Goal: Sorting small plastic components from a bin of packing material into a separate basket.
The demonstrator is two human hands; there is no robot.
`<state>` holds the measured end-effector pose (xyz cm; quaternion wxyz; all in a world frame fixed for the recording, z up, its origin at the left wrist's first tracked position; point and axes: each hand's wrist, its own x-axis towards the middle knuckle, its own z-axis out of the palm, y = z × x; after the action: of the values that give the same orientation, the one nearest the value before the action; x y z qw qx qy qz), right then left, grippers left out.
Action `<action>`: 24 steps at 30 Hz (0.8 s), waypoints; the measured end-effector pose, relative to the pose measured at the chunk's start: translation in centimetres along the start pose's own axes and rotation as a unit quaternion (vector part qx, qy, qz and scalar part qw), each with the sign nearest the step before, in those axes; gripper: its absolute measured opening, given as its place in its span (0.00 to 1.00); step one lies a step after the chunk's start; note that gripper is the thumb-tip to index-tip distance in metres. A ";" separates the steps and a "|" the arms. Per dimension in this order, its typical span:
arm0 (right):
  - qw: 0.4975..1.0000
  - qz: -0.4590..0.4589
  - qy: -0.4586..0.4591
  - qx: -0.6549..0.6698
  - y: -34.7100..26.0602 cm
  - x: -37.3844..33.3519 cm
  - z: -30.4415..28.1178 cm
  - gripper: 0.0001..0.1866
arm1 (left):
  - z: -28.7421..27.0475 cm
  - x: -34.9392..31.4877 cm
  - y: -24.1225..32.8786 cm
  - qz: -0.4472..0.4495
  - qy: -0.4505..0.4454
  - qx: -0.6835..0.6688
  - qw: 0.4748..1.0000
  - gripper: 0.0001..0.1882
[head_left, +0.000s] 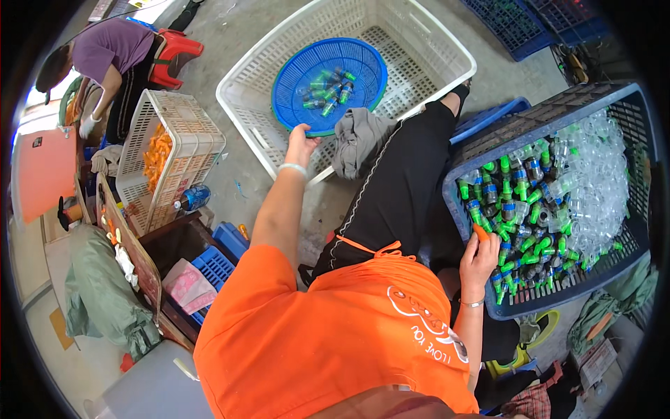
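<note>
the left hand had its fingers curled around the near rim of the blue basket, which sat in or over the white crate and held small green-tipped pieces. the right hand was at the edge of the dark blue crate, an orange thing at its fingertips; whether gripped or worn could not be told.

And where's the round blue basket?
The round blue basket is at the head view's upper centre, over the large white crate, with the left hand at its near rim.
</note>
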<state>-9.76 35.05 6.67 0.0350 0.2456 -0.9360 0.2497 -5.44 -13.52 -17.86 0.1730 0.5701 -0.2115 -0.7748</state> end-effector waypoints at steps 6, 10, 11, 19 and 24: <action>0.996 -0.060 0.043 0.043 -0.1 1.3 -1.1 0.11 | 4.7 -13.1 6.6 0.103 -0.132 0.087 0.982 0.12; 0.975 -0.192 0.074 0.082 -5.0 7.8 -6.3 0.11 | 7.0 -24.2 11.3 0.105 -0.233 0.177 0.951 0.12; 0.961 -0.248 0.097 0.075 -6.9 9.9 -7.7 0.12 | 7.8 -26.8 11.7 0.109 -0.239 0.178 0.948 0.12; 0.931 -0.357 0.070 -0.018 -16.9 20.8 -10.1 0.12 | 10.8 -39.6 8.4 0.109 -0.355 0.209 0.905 0.16; 0.951 -0.256 0.059 -0.164 -14.5 22.2 -7.0 0.13 | 11.9 -43.3 4.7 0.078 -0.421 0.263 0.864 0.18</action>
<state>-22.73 17.66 23.44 0.1925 0.4529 -0.8659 0.0889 -4.15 6.11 22.78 -0.0293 0.1953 -0.5039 -0.8409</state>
